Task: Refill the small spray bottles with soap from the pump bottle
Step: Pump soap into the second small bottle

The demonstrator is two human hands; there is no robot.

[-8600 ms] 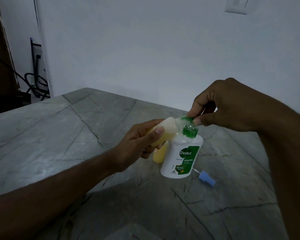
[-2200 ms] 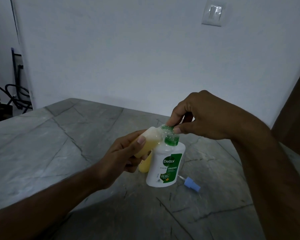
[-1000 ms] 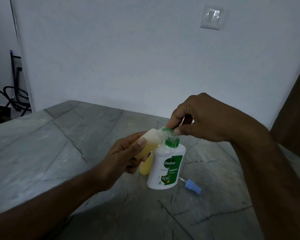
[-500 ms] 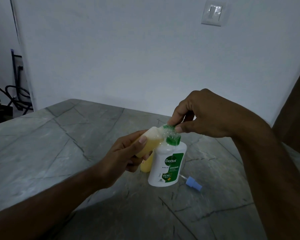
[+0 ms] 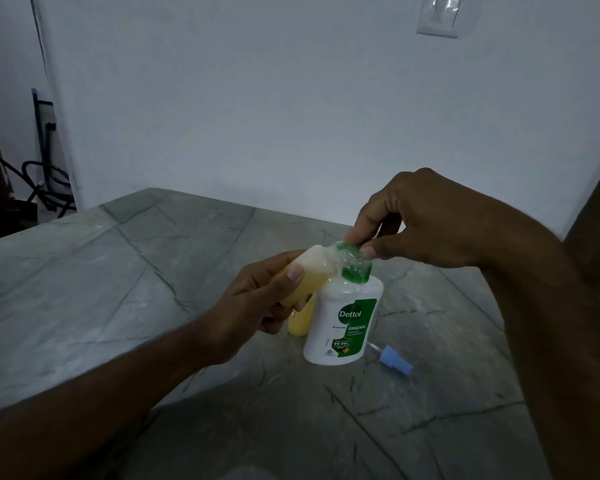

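A white Dettol pump bottle (image 5: 343,327) with a green label stands upright on the grey stone table (image 5: 118,289). My right hand (image 5: 420,220) pinches its green pump head (image 5: 355,268) from above. My left hand (image 5: 257,303) holds a small spray bottle (image 5: 309,275) with yellowish liquid, tilted, its open neck against the pump spout. A second small yellow bottle (image 5: 302,322) stands behind the pump bottle, mostly hidden. A blue spray cap (image 5: 395,361) with its thin tube lies on the table to the right.
A white wall rises behind the table, with a light switch (image 5: 440,15) at the upper right. Dark cables and a stand (image 5: 45,181) sit on the floor at the far left. A dark panel edges the right side.
Both hands keep their grips on the small bottle and the pump head. Only the view has shifted slightly.
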